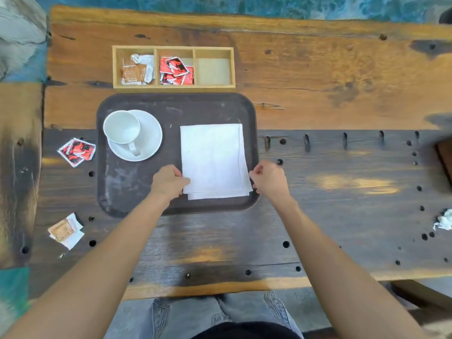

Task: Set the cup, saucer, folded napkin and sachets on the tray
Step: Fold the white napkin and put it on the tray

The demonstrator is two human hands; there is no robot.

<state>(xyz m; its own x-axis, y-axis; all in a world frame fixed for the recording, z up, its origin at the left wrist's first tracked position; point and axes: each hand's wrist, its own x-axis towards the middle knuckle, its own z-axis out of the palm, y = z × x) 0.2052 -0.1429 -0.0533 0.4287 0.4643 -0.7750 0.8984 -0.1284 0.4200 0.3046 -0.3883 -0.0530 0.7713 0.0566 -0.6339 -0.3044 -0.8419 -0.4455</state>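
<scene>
A dark brown tray (137,182) lies on the wooden table. On its left part a white cup (121,127) stands on a white saucer (149,140), handle toward me. A folded white napkin (212,160) lies flat on the tray's right part. My left hand (168,181) pinches the napkin's near left corner. My right hand (269,178) pinches its near right edge at the tray rim. Red sachets (77,151) lie on the table left of the tray. Brown and white sachets (66,230) lie further toward me on the left.
A wooden three-compartment box (215,85) sits behind the tray, with brown sachets on the left, red ones in the middle, and the right compartment empty. A crumpled white paper (444,220) lies at the table's right edge. My legs are under the near edge.
</scene>
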